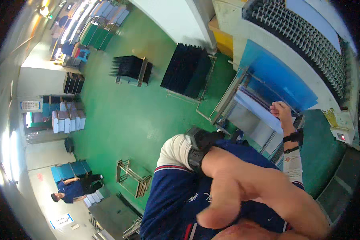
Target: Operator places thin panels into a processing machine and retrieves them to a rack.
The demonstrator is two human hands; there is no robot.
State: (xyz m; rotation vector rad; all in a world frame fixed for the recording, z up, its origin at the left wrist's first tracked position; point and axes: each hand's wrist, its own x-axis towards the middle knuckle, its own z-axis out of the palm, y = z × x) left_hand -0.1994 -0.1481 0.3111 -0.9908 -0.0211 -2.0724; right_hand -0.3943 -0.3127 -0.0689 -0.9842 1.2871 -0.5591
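My left hand (260,188) is raised very close to the camera, large and slightly blurred. Its thumb hangs apart from the fingers, and I see nothing held; the fingertips run toward the lower edge. A black band (198,150) circles that wrist. My right hand (282,111) is farther off, fingers curled closed, above a metal rack cart (228,98) bearing flat white and grey sheets (252,120). Its palm is hidden, so I cannot tell whether it holds anything or touches the cart. A black strap (294,137) wraps the right wrist.
A blue panel (272,76) adjoins a large machine with rows of rollers (296,36). Racks of black panels (188,70) and a smaller rack (132,71) stand on the green floor (136,116). A bare metal frame (132,178) stands at lower left, near another person (72,190).
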